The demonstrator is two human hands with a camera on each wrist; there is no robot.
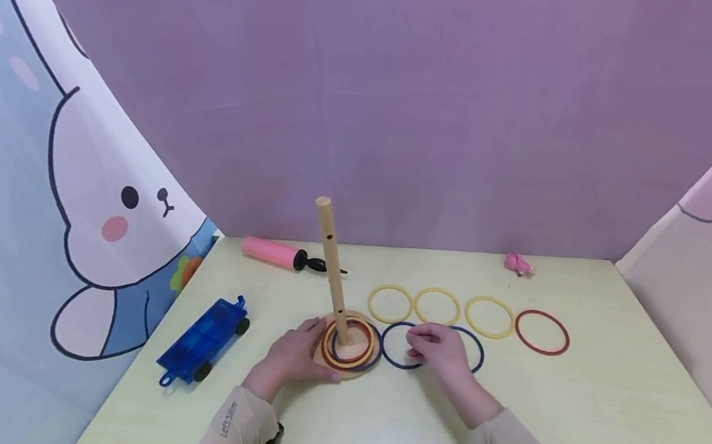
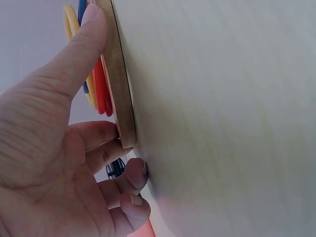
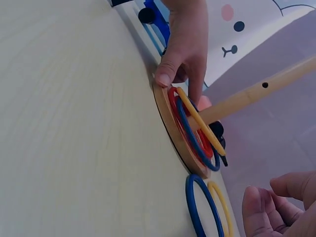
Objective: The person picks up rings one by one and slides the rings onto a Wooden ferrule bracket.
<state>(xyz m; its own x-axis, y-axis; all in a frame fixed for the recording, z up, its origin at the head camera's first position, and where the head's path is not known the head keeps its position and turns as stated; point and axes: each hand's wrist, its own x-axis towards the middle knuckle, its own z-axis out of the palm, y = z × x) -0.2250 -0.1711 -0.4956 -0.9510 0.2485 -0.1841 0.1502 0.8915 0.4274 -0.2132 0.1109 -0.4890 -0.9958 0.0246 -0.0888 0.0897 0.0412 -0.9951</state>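
Ring stand [image 1: 333,270] sits on the table [image 1: 570,418], stacked rings [image 3: 199,120] threaded on it. Hands?

– Left hand [image 1: 296,353] grips the base [image 2: 119,84]; right hand [image 1: 440,350] empty, fingers loosely curled, near the blue rings [image 1: 399,366].

– Risk?

– Left eases off, base could skid. Low right knuckles might drag those rings.

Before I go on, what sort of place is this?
Likely a children's play area, perhaps staged: a cartoon-animal backdrop beside a table bearing a wooden ring-toss stand and a blue toy cart.
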